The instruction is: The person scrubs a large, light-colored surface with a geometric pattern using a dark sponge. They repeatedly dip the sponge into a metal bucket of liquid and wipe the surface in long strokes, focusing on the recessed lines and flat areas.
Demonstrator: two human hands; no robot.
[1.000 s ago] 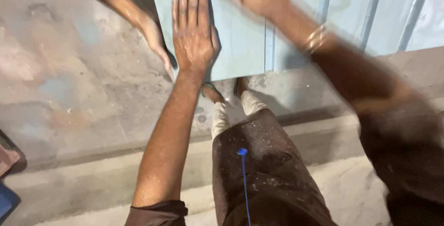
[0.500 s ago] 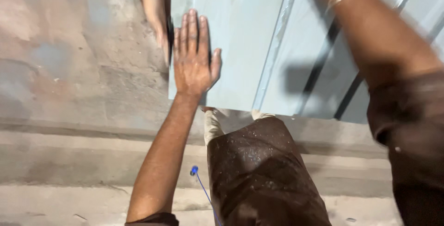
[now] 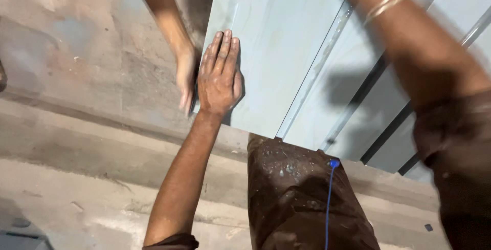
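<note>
On a rough, stained concrete floor (image 3: pixel 76 76), a pale grey ribbed metal sheet (image 3: pixel 276 50) is lying flat. I am watching the left hand (image 3: pixel 220 76) pressing palm-down on the sheet's smooth left panel, fingers straight and together, gripping nothing. The right arm (image 3: pixel 419 60), wearing thin bangles (image 3: pixel 388 2), is crossing above; its hand is lying outside the view. Another person's hand (image 3: pixel 185 78) is touching the sheet's left edge.

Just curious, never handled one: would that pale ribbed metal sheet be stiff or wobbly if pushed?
Probably springy: the metal sheet looks thin and wide, though its raised ribs should stiffen it lengthwise. The smooth face may be slippery; the left hand presses flat on it. Another person's hand steadies its edge.
</note>
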